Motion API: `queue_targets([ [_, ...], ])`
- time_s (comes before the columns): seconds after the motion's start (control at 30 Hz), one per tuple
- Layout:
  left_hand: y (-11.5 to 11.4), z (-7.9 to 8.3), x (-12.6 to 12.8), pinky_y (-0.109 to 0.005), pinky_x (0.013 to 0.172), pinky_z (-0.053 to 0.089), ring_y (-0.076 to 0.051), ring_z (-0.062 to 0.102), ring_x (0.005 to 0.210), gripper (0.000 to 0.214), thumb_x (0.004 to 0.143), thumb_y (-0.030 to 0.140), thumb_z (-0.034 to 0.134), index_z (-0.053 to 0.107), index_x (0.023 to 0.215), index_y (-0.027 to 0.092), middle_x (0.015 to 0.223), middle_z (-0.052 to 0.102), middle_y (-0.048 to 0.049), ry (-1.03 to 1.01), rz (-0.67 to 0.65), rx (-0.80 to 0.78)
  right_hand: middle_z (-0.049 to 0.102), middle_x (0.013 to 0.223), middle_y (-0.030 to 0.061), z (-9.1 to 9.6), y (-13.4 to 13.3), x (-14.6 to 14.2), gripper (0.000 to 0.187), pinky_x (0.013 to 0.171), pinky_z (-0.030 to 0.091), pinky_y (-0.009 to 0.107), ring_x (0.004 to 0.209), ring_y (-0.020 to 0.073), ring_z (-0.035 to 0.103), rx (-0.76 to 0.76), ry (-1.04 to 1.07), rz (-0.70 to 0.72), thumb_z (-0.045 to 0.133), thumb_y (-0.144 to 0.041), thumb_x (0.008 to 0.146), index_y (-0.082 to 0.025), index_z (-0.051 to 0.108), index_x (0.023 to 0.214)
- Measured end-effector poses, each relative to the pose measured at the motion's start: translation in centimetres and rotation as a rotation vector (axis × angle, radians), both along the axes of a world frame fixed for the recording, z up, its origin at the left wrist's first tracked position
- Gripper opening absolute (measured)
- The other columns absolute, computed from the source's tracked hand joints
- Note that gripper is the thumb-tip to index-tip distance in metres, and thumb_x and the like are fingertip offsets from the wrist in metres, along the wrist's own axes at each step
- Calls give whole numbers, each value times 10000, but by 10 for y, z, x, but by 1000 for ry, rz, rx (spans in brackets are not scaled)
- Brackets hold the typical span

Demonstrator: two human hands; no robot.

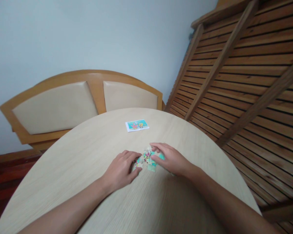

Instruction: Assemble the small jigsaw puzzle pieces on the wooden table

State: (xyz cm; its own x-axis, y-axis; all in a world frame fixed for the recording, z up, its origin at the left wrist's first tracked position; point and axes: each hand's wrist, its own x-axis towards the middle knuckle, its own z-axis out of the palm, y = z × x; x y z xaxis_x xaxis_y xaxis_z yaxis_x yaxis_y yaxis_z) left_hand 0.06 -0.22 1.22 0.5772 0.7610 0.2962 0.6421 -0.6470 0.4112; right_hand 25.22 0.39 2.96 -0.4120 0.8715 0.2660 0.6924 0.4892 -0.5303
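A small heap of jigsaw puzzle pieces [147, 156], teal, pale green and multicoloured, lies on the round wooden table [92, 136]. My left hand [124, 165] rests at the heap's left side, thumb and fingers apart and curved around a few pieces. From the right, my right hand [169, 157] reaches over the heap with its fingers bent and its thumb apart. Some teal pieces are partly hidden under that palm. Neither hand visibly grips a piece. Beyond the heap lies a card [137, 125] with a teal picture of two cartoon figures.
Behind the table stands a wooden headboard [95, 89] with cream padded panels, against a pale wall [92, 35]. A large slatted wooden frame [246, 81] leans at the right, close to the table's edge. Dark red flooring [5, 182] shows at the left.
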Motion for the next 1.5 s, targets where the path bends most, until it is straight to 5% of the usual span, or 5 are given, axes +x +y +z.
queue_targets([
  [0.13, -1, 0, -3, -405, 922, 517, -261, 633, 1056, 328, 910, 257, 635, 592, 1232, 213, 1140, 696, -76, -13, 2, -49, 581, 1412, 145, 1, -15, 6, 814, 1101, 405, 441, 1290, 321, 514, -29, -208, 87, 809, -526, 724, -154, 543, 1398],
  [0.53, -2, -6, 0, -397, 985, 513, -246, 633, 1119, 384, 923, 286, 624, 546, 1289, 204, 1221, 666, -93, -136, -37, -83, 743, 955, 128, 3, -11, -19, 196, 800, 520, 328, 906, 251, 685, 169, -700, 77, 511, -122, 929, -137, 667, 1047],
  [1.03, 4, 0, -3, -344, 884, 548, -204, 693, 953, 217, 983, 278, 490, 636, 1126, 206, 1064, 732, -61, -293, 32, -173, 751, 1056, 51, -21, 8, -7, 215, 855, 532, 314, 951, 187, 703, 66, 111, -67, 477, -234, 1004, -210, 668, 1101],
  [1.23, -1, 10, -23, -463, 987, 505, -287, 602, 1149, 488, 858, 337, 666, 529, 1307, 205, 1287, 626, -118, -74, 55, -39, 659, 1314, 124, -21, 3, -4, 531, 1062, 456, 440, 1220, 281, 584, 135, -57, 36, 722, -432, 855, -175, 617, 1308],
  [1.5, 0, 0, -22, -405, 929, 522, -244, 624, 1039, 284, 935, 164, 534, 590, 1209, 215, 1122, 680, -80, 18, -8, -12, 732, 1176, 116, -21, 9, -9, 245, 953, 520, 416, 1084, 262, 662, 198, -304, 97, 519, -242, 999, -169, 690, 1159],
])
